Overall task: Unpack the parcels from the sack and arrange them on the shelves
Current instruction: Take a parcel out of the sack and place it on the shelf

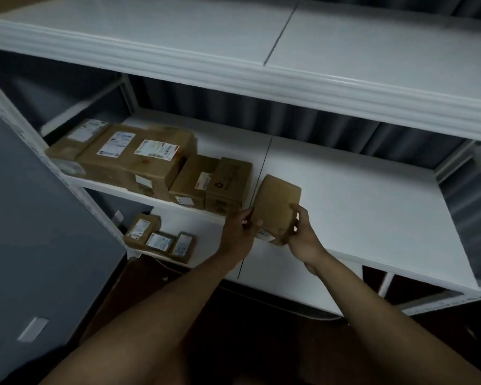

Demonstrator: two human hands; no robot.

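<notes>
a small brown cardboard parcel (pixel 275 207) is held between both hands over the front part of the middle shelf (pixel 358 195), just right of the seam in the shelf board. the left hand (pixel 238 232) is curled round the parcel's near left edge, with the thumb laid on the near face. the right hand (pixel 303 234) is wrapped round the near right corner, its fingers (pixel 296 209) bent over the top face. the parcel is tilted, its far end lying toward the back of the shelf; whether its underside is touching the board cannot be told. a white label is partly seen at its near lower edge, too blurred to be read.

to the left on the same shelf a row of brown parcels is seen: a large box with white labels (pixel 134 157) at the far left, then a smaller box with a red-striped label (pixel 195 182), then a box printed with a recycling mark (pixel 228 184), which lies just beside the held parcel but apart from it.

on the lower shelf (pixel 206 232), three small labelled parcels (pixel 159 237) are set side by side at the left end. the top shelf (pixel 178 31) is seen above, white and bare where it shows. a grey panel (pixel 39 232) is seen at the left of the rack.
</notes>
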